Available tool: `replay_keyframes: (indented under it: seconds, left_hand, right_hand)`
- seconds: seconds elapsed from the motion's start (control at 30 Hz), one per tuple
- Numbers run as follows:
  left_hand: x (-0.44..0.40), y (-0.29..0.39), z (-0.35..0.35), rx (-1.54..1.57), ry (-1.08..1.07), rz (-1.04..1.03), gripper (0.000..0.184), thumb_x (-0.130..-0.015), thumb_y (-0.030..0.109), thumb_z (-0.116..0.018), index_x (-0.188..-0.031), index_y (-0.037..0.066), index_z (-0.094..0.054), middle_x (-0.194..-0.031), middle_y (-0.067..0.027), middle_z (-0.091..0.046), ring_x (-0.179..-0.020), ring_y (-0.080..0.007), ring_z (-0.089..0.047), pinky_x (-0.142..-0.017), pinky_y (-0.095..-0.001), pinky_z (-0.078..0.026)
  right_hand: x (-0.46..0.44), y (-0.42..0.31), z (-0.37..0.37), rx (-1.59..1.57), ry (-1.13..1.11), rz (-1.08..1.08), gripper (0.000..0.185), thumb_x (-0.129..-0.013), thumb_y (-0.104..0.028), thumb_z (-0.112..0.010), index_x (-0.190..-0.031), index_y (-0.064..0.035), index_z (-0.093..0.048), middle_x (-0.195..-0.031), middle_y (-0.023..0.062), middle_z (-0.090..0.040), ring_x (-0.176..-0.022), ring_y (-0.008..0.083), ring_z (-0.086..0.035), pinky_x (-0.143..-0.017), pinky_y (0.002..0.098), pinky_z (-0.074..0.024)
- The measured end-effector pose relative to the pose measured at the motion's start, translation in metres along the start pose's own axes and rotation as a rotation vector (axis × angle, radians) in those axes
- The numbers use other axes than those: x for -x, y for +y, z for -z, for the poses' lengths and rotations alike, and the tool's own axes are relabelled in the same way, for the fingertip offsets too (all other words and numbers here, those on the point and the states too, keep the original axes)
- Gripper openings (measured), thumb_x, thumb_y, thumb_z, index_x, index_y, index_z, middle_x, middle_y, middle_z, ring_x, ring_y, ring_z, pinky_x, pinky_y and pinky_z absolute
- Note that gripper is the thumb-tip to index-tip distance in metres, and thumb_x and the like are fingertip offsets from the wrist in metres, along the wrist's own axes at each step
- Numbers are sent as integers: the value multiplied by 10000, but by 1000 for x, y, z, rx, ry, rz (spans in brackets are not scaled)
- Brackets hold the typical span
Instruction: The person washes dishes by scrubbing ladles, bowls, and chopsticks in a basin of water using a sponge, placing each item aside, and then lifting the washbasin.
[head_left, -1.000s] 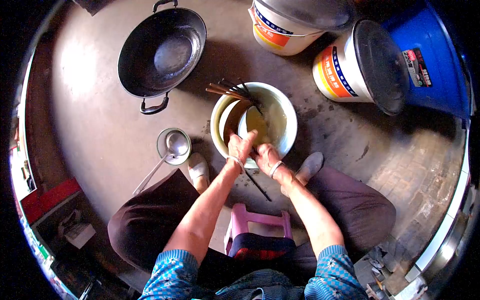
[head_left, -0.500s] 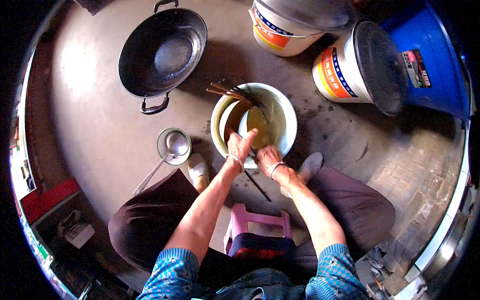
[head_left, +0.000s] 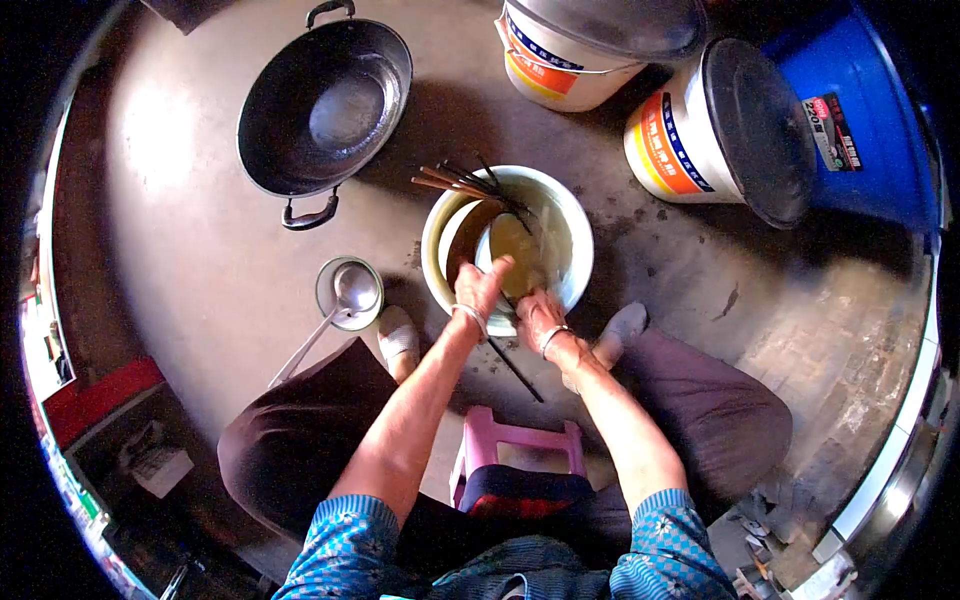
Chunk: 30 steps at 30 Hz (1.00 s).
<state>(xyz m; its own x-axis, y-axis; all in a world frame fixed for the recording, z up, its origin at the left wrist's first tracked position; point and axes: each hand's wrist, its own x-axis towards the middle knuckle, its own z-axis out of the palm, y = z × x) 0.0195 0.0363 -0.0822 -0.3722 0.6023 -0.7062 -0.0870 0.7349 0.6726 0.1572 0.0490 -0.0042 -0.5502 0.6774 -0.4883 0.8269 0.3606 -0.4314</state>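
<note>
A pale basin (head_left: 583, 250) of cloudy water stands on the floor between my feet. Inside it lie white bowls (head_left: 453, 222), one of them tilted with yellowish water in it. Several chopsticks (head_left: 455, 183) lean across the far left rim. My left hand (head_left: 480, 288) is closed at the near edge of the tilted bowl, thumb over its inside. Close beside it, my right hand (head_left: 540, 318) is curled and slightly blurred over the near rim; what its fingers hold is hidden. A long dark stick (head_left: 518, 372) sticks out towards me from between the hands, its other end covered.
A black wok (head_left: 350, 110) sits at the far left, and a small pot (head_left: 372, 318) with a ladle (head_left: 352, 290) near my left foot. Lidded buckets (head_left: 665, 150) and a blue tub (head_left: 850, 110) stand at the right. A pink stool (head_left: 480, 435) is under me.
My right hand has shifted slightly and its fingers have moved. The chopsticks at the far rim are more spread, with dark ends now pointing up. My left hand stays nearly in place.
</note>
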Motion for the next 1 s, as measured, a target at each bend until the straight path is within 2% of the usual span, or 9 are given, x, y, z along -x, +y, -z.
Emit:
replay_keyframes:
  seconds: [0.07,0.17,0.4,0.47,0.53,0.73,0.8,0.87,1.0]
  left_hand:
    - [42,39,2,-289,196,-116,775,-621,367,-700,-1147,-118,-401,-974,-313,-577,-921,-412,-579,-835,-427,-451]
    - [54,55,9,-323,224,-293,855,-590,277,-690,-1252,-66,-272,-999,-310,-523,-950,-446,-518,-874,-459,-411]
    - [87,73,12,-454,306,-683,1079,-501,187,-753,-1370,6,-140,-1135,-258,-424,-1089,-395,-397,-960,-460,-313]
    - [105,89,20,-578,338,-793,1122,-481,200,-772,-1384,25,-131,-1169,-215,-426,-1105,-368,-399,-969,-447,-298]
    - [118,102,26,-594,279,-678,1173,-441,264,-796,-1387,24,-143,-1301,-187,-377,-1216,-350,-348,-1043,-438,-232]
    - [141,120,38,-571,334,-803,1202,-435,266,-802,-1400,28,-125,-1297,-185,-388,-1230,-354,-334,-1026,-453,-236]
    - [157,130,40,-604,400,-902,1191,-452,275,-797,-1402,25,-125,-1217,-181,-418,-1103,-339,-417,-960,-441,-285]
    - [161,130,38,-590,402,-953,1176,-477,303,-794,-1403,12,-129,-1195,-201,-438,-1093,-353,-434,-932,-469,-308]
    - [168,135,48,-591,392,-1134,1044,-579,346,-716,-1386,-15,-162,-1107,-205,-472,-1029,-369,-444,-881,-499,-314]
  right_hand:
    - [-18,3,-33,-406,86,-57,137,-758,-82,-579,-825,31,-617,-738,230,-625,-719,333,-631,-627,402,-463]
    - [-5,-20,-1,-770,127,-3,174,-760,-65,-583,-885,55,-603,-820,200,-651,-753,225,-621,-660,367,-470]
    - [6,12,-12,-742,-60,23,158,-729,-22,-604,-874,32,-633,-819,140,-670,-771,181,-612,-700,330,-472]
    - [26,0,39,-545,154,63,118,-699,-26,-539,-773,39,-605,-738,180,-643,-673,243,-621,-615,363,-480]
    - [39,-1,65,-734,247,71,119,-703,-5,-526,-776,18,-617,-751,138,-663,-697,210,-644,-650,319,-510]
    - [84,-29,160,-808,407,141,249,-726,91,-441,-857,-5,-630,-817,87,-685,-724,155,-657,-701,258,-522]
    - [94,-49,182,-657,537,174,261,-765,65,-465,-929,-58,-625,-872,102,-668,-766,192,-639,-715,294,-508]
    - [89,-58,185,-128,731,271,249,-776,16,-513,-967,-98,-626,-866,120,-629,-785,243,-604,-743,335,-487]
    - [112,-106,177,402,465,543,503,-707,-54,-534,-1207,-87,-492,-1155,144,-461,-1084,301,-439,-882,422,-368]
